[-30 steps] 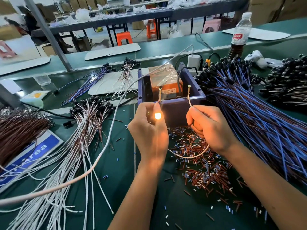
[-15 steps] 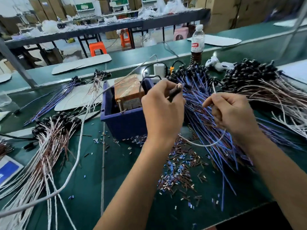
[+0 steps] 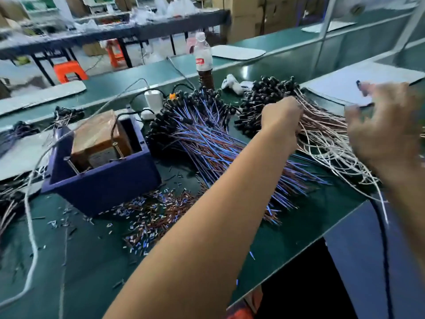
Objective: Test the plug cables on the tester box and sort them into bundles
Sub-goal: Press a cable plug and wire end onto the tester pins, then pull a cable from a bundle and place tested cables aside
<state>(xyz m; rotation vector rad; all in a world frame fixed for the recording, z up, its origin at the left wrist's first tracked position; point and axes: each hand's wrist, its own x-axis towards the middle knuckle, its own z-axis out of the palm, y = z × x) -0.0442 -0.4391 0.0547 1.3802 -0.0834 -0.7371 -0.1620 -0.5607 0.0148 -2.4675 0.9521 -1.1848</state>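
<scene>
Mostly green here: the bench [image 3: 92, 261] has a dark green mat top, littered with short brown and blue wire offcuts [image 3: 149, 217] in front of the tester box [image 3: 103, 180]. I see that box as a dark blue open tub at left-centre with a brown taped block inside it and a black lead running in. A long white cable [image 3: 30, 226] loops across the left of the mat.

Right of the box lies a fanned bundle of blue cables [image 3: 207, 139] with black plugs at its far end. Further right sits a second bundle, white and brown cables [image 3: 322, 134], also black-plugged. My left hand [image 3: 282, 116] reaches over to that second bundle, fingers curled down into it; blur and the back of the hand hide whether it pinches a cable, so I cannot tell. My right hand [image 3: 386, 125] hangs above the same bundle, blurred, fingers spread, gripping nothing I can make out.

At the back of the bench: a bottle [image 3: 203, 63] with dark liquid low in it, a white adapter [image 3: 153, 100], a white tool [image 3: 233, 85]. Grey-white boards lie along the far lane. Beyond that, a long dark table piled with clear bags, orange stools [image 3: 69, 71] under it, cardboard boxes [image 3: 271, 14] stacked behind.
</scene>
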